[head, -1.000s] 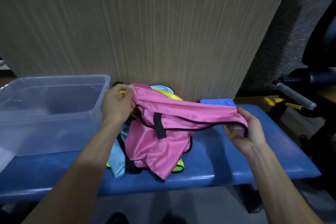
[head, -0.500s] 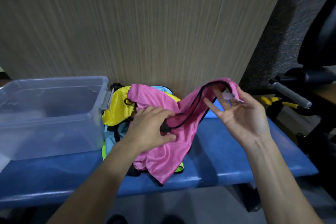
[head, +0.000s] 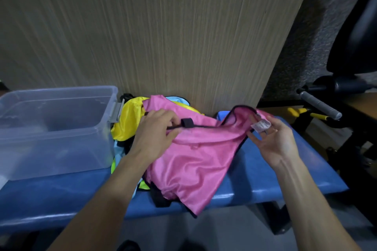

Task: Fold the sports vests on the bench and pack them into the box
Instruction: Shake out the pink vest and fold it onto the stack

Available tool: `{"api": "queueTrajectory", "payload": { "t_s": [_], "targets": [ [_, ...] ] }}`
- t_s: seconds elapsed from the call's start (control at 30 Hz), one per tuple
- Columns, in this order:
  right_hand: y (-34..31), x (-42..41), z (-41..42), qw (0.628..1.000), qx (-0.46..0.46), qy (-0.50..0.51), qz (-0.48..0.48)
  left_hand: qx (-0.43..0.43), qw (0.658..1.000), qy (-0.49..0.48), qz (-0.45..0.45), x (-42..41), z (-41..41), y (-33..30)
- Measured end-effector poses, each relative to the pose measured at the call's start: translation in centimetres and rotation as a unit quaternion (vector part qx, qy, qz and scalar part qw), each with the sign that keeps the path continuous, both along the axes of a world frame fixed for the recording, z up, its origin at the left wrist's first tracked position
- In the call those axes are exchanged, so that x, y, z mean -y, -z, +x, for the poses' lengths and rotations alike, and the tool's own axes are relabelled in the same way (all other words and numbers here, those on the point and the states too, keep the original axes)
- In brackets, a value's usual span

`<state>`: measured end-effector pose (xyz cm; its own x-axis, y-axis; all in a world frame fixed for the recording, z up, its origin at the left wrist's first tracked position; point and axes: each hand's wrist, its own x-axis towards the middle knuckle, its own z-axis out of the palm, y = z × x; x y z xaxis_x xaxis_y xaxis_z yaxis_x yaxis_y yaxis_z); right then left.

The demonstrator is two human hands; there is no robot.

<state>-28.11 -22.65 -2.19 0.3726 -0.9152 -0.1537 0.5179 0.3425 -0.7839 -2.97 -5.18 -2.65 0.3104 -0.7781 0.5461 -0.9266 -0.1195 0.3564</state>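
Observation:
A pink sports vest [head: 195,159] with black trim lies crumpled on the blue bench [head: 265,173], draped over a pile of other vests, with a yellow vest [head: 126,124] and a light blue one showing. My left hand [head: 155,134] grips the vest's black edge near a small black strap. My right hand [head: 273,140] holds the vest's right end, fingers around the trim by a white label. A clear plastic box [head: 55,128] stands on the bench to the left.
A large cardboard sheet [head: 153,36] stands upright behind the bench. Black gym equipment with a grey handle [head: 320,106] and yellow parts sits to the right. The bench's front edge runs just below the pink vest's hanging corner.
My left hand slid along the vest's black edge to the strap. My right hand came down toward the bench with the vest's end, and the white label now shows.

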Motion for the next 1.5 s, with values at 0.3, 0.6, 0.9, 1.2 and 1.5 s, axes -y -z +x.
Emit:
{"api": "queueTrajectory", "payload": {
  "t_s": [0.3,0.6,0.9,1.2,1.5],
  "targets": [
    [-0.9,0.2,-1.8,0.999,0.021,0.046,-0.02,-0.054,0.997,-0.053,0.033,0.5,0.8,-0.2],
    [0.3,2.5,-5.9,0.988,0.036,0.148,0.005,0.126,0.976,-0.108,0.143,1.6,0.0,0.4],
    [0.4,-1.7,-2.5,0.891,-0.343,0.004,-0.296,-0.149,0.974,0.173,-0.013,2.9,-4.4,-3.7],
    [0.6,-3.7,1.0,0.869,-0.312,-0.105,-0.369,-0.212,0.95,0.221,0.06,3.2,-5.0,-2.9],
    [-2.8,-1.5,0.5,0.964,-0.179,-0.029,-0.193,-0.265,0.9,0.142,0.315,2.3,-3.1,1.4]
  ]
}}
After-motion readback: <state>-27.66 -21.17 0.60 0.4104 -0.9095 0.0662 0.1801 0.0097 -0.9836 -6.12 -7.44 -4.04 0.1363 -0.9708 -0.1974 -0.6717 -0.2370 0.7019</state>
